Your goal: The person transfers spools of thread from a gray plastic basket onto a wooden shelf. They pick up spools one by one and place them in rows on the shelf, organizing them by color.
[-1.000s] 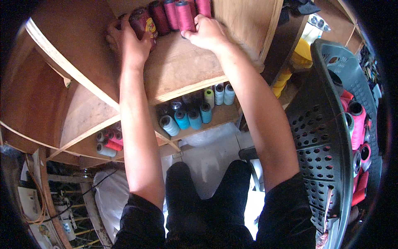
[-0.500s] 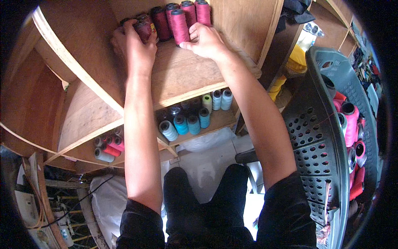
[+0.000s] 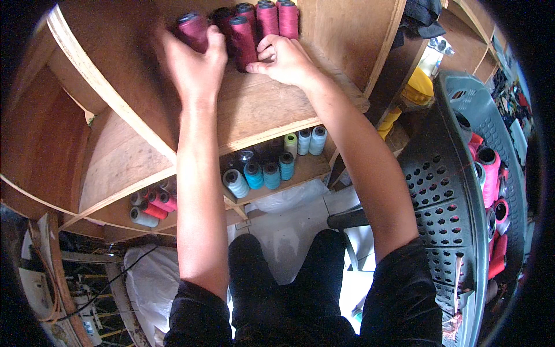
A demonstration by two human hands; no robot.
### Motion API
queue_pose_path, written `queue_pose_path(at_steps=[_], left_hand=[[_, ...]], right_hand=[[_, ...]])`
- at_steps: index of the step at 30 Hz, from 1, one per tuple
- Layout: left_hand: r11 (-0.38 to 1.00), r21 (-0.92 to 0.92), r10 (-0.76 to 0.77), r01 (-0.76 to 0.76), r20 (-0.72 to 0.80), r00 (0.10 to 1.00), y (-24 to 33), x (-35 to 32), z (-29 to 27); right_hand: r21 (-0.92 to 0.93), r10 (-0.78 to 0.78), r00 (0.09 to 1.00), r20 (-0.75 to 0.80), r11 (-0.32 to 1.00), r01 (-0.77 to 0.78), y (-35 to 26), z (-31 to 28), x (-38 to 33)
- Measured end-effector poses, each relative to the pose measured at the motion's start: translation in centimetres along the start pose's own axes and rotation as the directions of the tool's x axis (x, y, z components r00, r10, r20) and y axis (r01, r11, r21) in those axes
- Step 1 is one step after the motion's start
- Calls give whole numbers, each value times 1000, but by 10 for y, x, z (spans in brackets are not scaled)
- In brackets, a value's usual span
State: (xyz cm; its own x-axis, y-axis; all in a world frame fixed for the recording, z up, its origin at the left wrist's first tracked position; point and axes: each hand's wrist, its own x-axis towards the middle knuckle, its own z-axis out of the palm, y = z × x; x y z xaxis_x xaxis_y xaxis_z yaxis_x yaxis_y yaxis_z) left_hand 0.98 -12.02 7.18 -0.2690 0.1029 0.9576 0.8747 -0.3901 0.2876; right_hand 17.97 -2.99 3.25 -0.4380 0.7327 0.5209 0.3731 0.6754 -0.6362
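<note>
My left hand (image 3: 193,69) is closed round a maroon thread spool (image 3: 193,32), which leans in its grip at the left of the upper shelf compartment. Motion smears the outer edge of this hand. My right hand (image 3: 286,61) has its thumb and fingers curled at the right side of another maroon spool (image 3: 243,43), the thumb by its base. This spool stands at the front of a group. Behind it several more maroon and dark pink spools (image 3: 267,20) stand upright on the wooden shelf (image 3: 260,107); the hands and front spools partly hide them.
Blue, pale and lime spools (image 3: 253,174) stand on the shelf below. Red and white spools (image 3: 153,207) lie at lower left. On my right is a dark perforated plastic basket (image 3: 436,185) with pink and red spools. Wooden dividers (image 3: 110,81) bound the compartments.
My left hand has tilted its spool and brought it more into view. The front spool by my right hand now sits slightly further left and looks darker. The view has shifted slightly.
</note>
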Motion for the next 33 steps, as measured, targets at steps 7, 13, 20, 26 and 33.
queue_pose_path(at_steps=[7, 13, 20, 26, 33], left_hand=[[957, -144, 282, -250, 285, 916, 34, -12, 5], [964, -104, 261, -244, 538, 801, 47, -19, 8], [978, -73, 206, -196, 509, 836, 51, -19, 5], [972, -142, 204, -186, 124, 971, 49, -8, 1], [843, -359, -353, 401, 193, 916, 75, -43, -53]], right_hand=[[-212, -24, 1000, -11, 977, 21, -8, -8, 4], [51, -200, 977, -70, 978, 203, 27, -9, 8], [-8, -168, 982, -90, 986, 168, 27, -9, 5], [-20, 72, 962, -262, 997, -80, 21, -15, 14], [-80, 83, 872, -482, 987, -138, 6, -20, 4]])
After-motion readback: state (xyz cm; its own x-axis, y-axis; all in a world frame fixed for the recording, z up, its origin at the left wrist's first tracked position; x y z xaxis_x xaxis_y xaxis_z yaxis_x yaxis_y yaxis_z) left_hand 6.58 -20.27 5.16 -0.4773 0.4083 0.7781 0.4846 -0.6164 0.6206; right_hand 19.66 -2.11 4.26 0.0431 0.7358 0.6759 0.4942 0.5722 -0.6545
